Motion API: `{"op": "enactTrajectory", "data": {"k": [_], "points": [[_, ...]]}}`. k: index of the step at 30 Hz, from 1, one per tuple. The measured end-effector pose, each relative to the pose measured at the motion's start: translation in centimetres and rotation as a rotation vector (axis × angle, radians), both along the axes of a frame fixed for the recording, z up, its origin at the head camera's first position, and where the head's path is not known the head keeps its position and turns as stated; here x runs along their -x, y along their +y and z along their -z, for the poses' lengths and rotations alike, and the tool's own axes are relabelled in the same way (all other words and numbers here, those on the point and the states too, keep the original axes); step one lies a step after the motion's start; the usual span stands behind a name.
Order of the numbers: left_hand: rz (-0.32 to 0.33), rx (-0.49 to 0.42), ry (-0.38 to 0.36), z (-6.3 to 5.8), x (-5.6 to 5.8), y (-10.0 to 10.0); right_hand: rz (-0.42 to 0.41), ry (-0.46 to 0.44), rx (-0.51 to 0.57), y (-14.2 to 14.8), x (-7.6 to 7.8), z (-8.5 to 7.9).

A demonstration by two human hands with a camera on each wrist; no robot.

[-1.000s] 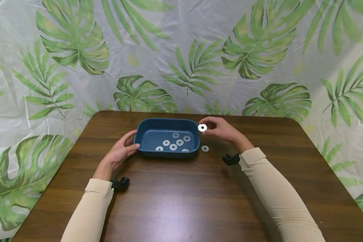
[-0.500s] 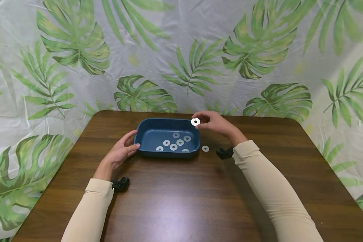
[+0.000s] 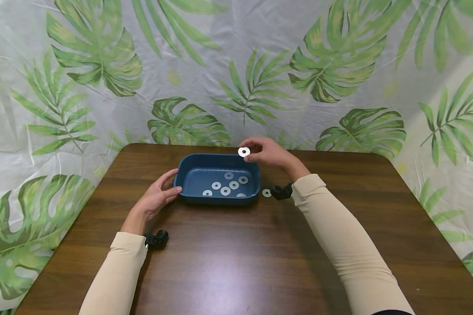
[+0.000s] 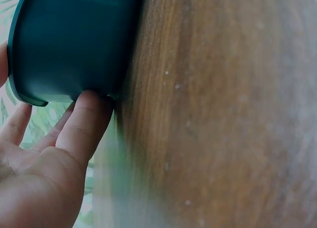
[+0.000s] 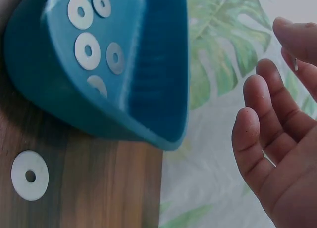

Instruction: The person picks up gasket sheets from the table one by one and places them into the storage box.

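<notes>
My right hand pinches a pale flat washer above the far right rim of a blue plastic bin. In the right wrist view only a thin edge of that washer shows between thumb and finger; the other fingers bend loosely. With my left hand I hold the bin's left end, thumb at the front rim and fingers along the side. Seen from the left wrist, the fingertips press on the bin's outer wall. Several washers lie spread over the bin's floor, towards its right half.
One more washer lies on the brown wooden table, just right of the bin and close to the right wrist camera. Behind the table's far edge hangs a leaf-printed cloth.
My right hand has risen and moved left with the washer, from beside the bin's right end to over its far right rim. The left hand and the bin have stayed in place.
</notes>
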State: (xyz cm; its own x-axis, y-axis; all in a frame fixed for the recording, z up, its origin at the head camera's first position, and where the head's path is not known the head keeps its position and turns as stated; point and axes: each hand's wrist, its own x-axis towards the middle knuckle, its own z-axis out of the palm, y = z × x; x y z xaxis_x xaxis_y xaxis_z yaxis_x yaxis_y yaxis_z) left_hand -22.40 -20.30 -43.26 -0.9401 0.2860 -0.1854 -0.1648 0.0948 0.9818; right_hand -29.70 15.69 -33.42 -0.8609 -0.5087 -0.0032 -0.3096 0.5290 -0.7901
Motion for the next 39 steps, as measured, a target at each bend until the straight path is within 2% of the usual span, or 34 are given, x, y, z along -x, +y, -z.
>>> {"op": "enactTrajectory", "data": {"k": [8,13,19,24,30,39], "points": [[0.007,0.01,0.006,0.0,0.0,-0.1,-0.04,0.023,0.024,-1.3,0.4,0.2],[0.013,0.016,0.008,0.0,0.1,0.0,-0.019,0.015,0.008,-2.1,0.3,0.3],[0.014,0.023,0.002,0.1,0.0,-0.1,-0.032,-0.032,0.024,-4.0,0.3,0.4],[0.014,0.021,0.005,0.1,0.0,-0.1,-0.034,-0.073,0.082,-5.7,0.0,0.6],[0.007,0.019,0.006,0.3,0.1,-0.2,-0.051,-0.097,0.113,-7.8,-0.1,1.5],[0.001,0.022,-0.005,0.2,0.2,0.0,-0.058,-0.164,0.13,-8.8,-0.5,2.6]]}}
